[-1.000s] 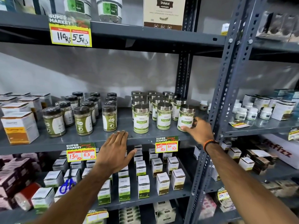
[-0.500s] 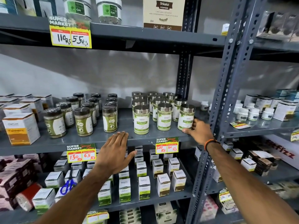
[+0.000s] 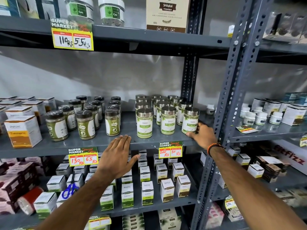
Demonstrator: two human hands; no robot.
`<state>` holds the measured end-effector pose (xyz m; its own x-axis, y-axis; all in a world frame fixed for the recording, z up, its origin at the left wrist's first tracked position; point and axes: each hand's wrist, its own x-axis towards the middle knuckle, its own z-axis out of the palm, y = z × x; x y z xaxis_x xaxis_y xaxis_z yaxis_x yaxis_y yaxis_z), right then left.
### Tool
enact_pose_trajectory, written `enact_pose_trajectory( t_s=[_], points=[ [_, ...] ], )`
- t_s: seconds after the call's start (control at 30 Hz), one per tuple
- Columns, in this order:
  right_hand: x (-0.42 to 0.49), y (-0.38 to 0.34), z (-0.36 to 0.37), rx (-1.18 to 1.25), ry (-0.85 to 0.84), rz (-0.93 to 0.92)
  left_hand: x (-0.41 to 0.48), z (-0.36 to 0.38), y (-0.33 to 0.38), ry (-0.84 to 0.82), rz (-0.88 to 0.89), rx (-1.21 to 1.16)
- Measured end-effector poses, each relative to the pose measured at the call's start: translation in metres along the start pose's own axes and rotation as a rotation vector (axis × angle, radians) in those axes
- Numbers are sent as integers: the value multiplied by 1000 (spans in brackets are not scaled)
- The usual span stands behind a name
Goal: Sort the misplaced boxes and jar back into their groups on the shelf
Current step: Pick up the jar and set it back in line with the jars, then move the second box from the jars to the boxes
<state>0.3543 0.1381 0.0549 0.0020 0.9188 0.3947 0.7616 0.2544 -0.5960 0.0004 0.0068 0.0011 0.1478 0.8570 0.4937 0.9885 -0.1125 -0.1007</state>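
Observation:
On the grey middle shelf (image 3: 93, 141), silver-lidded green-label jars (image 3: 144, 123) stand in rows at the right and dark-lidded powder jars (image 3: 85, 124) stand in rows to their left. White and orange Turmeric boxes (image 3: 23, 131) fill the far left. My right hand (image 3: 203, 136) holds the base of the front right silver-lidded jar (image 3: 190, 120), thumb in front and fingers behind it. My left hand (image 3: 116, 156) is flat with its fingers together, fingertips on the shelf's front edge, holding nothing.
A perforated grey upright post (image 3: 232, 90) rises just right of my right wrist. Small white boxes (image 3: 167, 190) and blue scissors (image 3: 69, 190) lie on the lower shelf. Gel tubs (image 3: 112, 11) and a Shikakai box (image 3: 167, 14) stand on the top shelf. Small white bottles (image 3: 260, 117) fill the neighbouring rack.
My right hand has slid slightly down and right along the front right jar's base. My left hand has stayed on the shelf edge.

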Motion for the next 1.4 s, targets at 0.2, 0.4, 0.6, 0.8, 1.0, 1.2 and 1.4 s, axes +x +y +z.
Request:
enact_pose_trajectory(
  t_s=[0.2, 0.4, 0.6, 0.8, 1.0, 1.2, 1.4],
  points=[
    [0, 1, -1, 10, -14, 0, -1, 2, 1, 2, -4, 0],
    [1, 0, -2, 3, -26, 28, -1, 4, 1, 16, -5, -14],
    [-2, -2, -1, -33, -22, 40, -1, -2, 3, 4, -12, -47],
    [-30, -3, -1, 103, 96, 96, -15, -21, -1, -45, 4, -84],
    [-88, -34, 18, 209, 177, -34, -76, -49, -49, -9, -54, -45],
    [-142, -149, 71, 242, 61, -291, -152, -95, -161, 86, -219, -39],
    [-184, -303, 165, 361, -9, -552, -219, -121, -300, 111, -311, 60]
  ],
)
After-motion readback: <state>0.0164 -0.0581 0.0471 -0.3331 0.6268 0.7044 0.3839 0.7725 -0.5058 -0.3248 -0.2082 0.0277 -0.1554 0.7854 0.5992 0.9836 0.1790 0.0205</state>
